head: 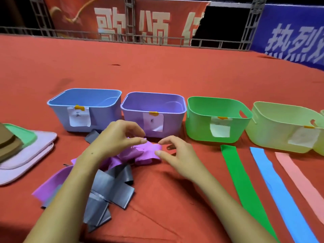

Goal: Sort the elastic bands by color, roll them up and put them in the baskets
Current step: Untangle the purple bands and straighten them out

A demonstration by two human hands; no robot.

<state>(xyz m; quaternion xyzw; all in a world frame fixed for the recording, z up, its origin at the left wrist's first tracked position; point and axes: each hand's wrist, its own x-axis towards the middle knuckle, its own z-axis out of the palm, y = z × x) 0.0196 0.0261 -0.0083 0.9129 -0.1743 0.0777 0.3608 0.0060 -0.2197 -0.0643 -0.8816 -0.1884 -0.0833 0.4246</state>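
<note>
Four baskets (217, 118) — two hands (119, 137) at one purple band (149, 153).

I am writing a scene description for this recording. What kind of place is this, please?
Probably a stage or event platform, not a home or workshop. The work surface is a wide red carpeted floor, a metal truss railing runs behind it, and large printed banners hang there.

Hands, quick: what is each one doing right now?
Left hand: fingers curled above the purple band, grip cannot be told.
Right hand: open, thumb tip at the band's end.
</note>
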